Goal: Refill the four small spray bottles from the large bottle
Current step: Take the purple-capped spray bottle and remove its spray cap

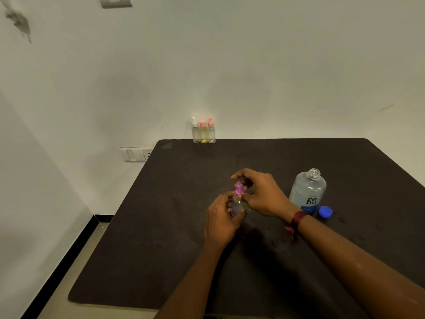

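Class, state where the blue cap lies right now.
In the head view, the blue cap lies right of centre on the dark table, just right of the open large bottle.

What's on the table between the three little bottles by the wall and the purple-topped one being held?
Nothing: the head view shows only bare dark table between them.

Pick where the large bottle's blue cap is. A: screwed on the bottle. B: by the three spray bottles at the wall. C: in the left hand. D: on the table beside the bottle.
D: the blue cap lies on the table beside the large bottle, whose threaded neck is bare; the left hand and right hand hold the purple-topped spray bottle.
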